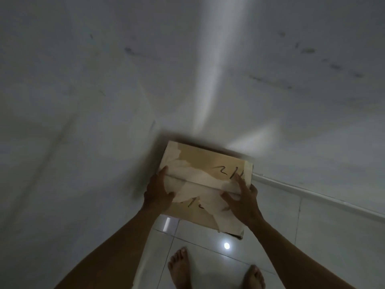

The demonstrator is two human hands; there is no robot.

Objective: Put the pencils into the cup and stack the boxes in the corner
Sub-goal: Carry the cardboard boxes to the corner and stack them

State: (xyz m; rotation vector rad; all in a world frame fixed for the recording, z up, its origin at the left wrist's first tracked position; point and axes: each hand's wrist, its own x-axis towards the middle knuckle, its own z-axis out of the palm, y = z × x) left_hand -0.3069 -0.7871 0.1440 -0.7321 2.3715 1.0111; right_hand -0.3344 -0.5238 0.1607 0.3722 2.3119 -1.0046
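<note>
A scuffed white wall is seen at 9 o'clock. The left hand is curled round the left edge of the cardboard box, thumb laid on its face. The box is held in the room corner, at 12 o'clock from the bare feet. The right hand is clasped over the right edge, fingers spread. At 3 o'clock a second wall is met by glossy floor tiles. What the box rests on cannot be told.
</note>
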